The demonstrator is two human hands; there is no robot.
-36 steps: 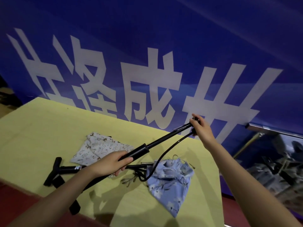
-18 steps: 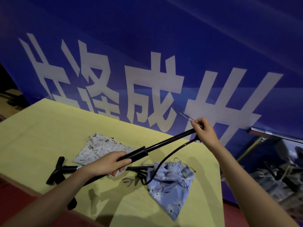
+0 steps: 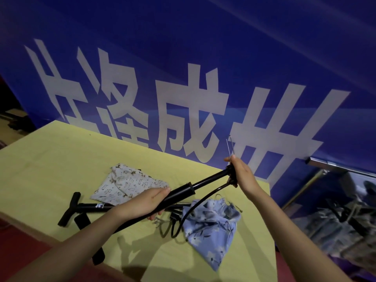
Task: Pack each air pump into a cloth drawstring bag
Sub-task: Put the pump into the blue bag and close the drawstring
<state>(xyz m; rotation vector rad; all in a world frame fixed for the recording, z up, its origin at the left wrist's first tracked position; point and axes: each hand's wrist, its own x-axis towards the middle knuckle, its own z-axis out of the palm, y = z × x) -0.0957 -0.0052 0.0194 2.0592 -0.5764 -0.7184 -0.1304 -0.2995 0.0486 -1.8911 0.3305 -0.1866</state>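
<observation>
Behind the yellow table (image 3: 50, 159) a big blue banner (image 3: 203, 47) with white characters is filling the wall. Someone is holding a black air pump (image 3: 183, 192) slanted up over the tabletop: the left hand (image 3: 146, 202) is wrapping round the thick barrel, fingers curled under it, while the right hand (image 3: 242, 176) is gripping the far end, where a thin metal foot piece (image 3: 228, 147) is sticking upward. From that end a black hose (image 3: 195, 208) is drooping down in a loop toward the blue floral bag (image 3: 211, 226), which is lying crumpled on the table with its mouth toward the hose. A second pump (image 3: 89, 206), T-handle at its left end, is lying flat beneath the raised one, touching a cream patterned bag (image 3: 126, 184) behind it.

The pump is looking rigid and long, probably light enough for one hand but awkward, so holding the barrel near its middle seems the steadiest place. The hose is floppy and will likely swing or snag on the bag's drawstring; I would gather it against the barrel first. The cloth bags are looking limp, so a mouth will need holding open.
</observation>
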